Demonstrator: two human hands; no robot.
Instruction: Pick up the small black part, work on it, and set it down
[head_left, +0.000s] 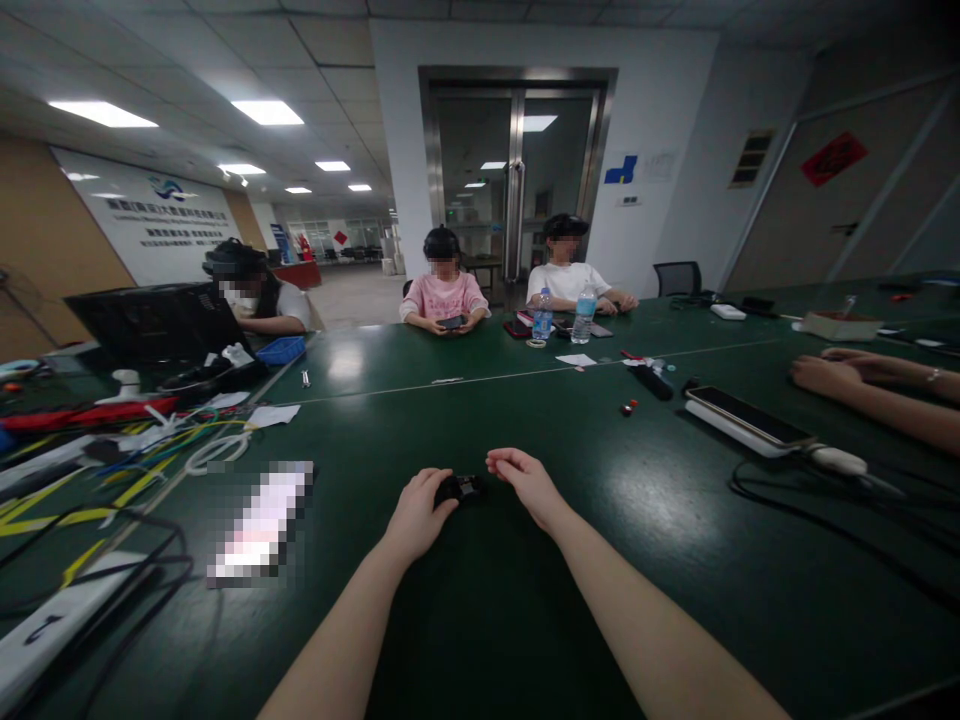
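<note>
One blocky black gadget [469,487] lies mid-frame, left hand [418,510] grasping its end; right hand [529,487] loosely curled, hold unclear.

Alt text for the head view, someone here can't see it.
A left hand holds one end of a small black object on a dark green table, the right hand curled beside it. A lit phone lies to the left; three people sit beyond, and another person's hands rest at right.

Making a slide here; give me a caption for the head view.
At a green table, the left hand holds a small black object, the right hand close beside it.
</note>
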